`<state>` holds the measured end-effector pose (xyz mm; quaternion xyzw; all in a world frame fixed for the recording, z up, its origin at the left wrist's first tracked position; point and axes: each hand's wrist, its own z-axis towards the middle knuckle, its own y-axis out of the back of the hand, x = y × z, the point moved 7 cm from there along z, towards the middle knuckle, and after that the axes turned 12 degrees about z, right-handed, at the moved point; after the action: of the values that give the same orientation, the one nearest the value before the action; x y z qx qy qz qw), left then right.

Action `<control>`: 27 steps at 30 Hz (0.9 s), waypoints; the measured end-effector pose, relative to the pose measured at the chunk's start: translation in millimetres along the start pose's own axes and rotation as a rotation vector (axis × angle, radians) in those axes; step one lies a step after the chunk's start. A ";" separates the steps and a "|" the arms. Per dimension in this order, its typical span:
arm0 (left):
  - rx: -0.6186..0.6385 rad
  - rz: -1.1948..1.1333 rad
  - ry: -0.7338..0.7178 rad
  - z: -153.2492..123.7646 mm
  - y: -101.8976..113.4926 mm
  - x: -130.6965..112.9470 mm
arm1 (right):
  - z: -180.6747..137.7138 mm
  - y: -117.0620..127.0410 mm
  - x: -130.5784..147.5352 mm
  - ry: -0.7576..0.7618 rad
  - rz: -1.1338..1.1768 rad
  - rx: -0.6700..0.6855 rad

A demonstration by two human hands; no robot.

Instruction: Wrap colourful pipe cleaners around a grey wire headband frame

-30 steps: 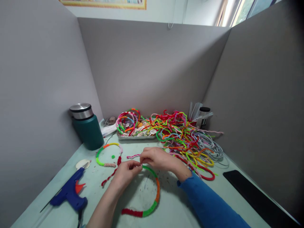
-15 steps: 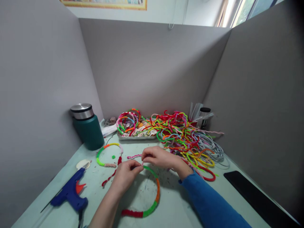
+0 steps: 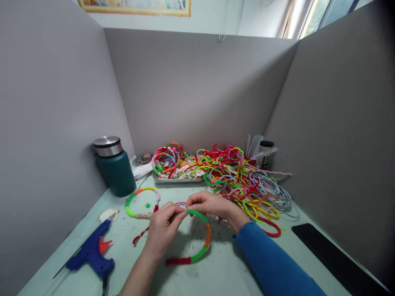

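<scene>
An open ring [image 3: 208, 235] wrapped in green, orange and red pipe cleaner hangs tilted above the table, curving round to a red end. My left hand [image 3: 165, 226] pinches its upper green end between thumb and fingers. Right at that same end, the closed fingertips of my right hand [image 3: 210, 204] meet the left ones, on what looks like a small bit of pale pink pipe cleaner mostly hidden by the fingers. Just behind the hands lies a twisted pink strand [image 3: 180, 204]. Left of them rests another wrapped ring [image 3: 131, 201], with a red fuzzy pipe cleaner [image 3: 140, 236] nearby.
A blue glue gun [image 3: 91, 250] lies at left, its nozzle by a white disc [image 3: 108, 214]. Behind it stands a green bottle [image 3: 115, 172]. A metal tray [image 3: 179, 181] holds buttons and rings. Tangled pipe cleaners [image 3: 225, 164] spread right, near a black slab [image 3: 327, 250]. Grey panels enclose the table.
The wrapped ring has lifted and shifted slightly right, its red end rising. The fingertips of both hands stay together at the green end, and the left hand has turned a little.
</scene>
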<state>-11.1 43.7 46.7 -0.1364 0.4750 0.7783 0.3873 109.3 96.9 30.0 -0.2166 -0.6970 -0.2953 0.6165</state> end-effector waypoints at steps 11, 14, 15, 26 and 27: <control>0.002 -0.078 0.144 2.6 -0.3 14.0 | 7.8 -2.6 -18.0 -0.048 0.173 -0.031; -0.048 -0.113 0.320 0.8 1.3 33.0 | 11.1 11.4 -11.8 0.041 0.024 -0.222; -0.061 -0.132 0.387 -0.6 1.0 40.2 | 10.4 16.6 -6.7 0.093 -0.028 -0.298; -0.144 -0.296 0.699 -12.1 -5.1 72.6 | -15.4 -22.1 54.0 0.587 -0.924 -0.364; -0.144 -0.326 0.698 -12.0 -6.1 72.3 | -14.2 -26.4 52.6 0.575 -1.002 -0.361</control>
<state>-56.4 69.3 -5.3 -0.4934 0.4945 0.6447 0.3105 94.4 64.6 79.1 0.1253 -0.4585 -0.7099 0.5198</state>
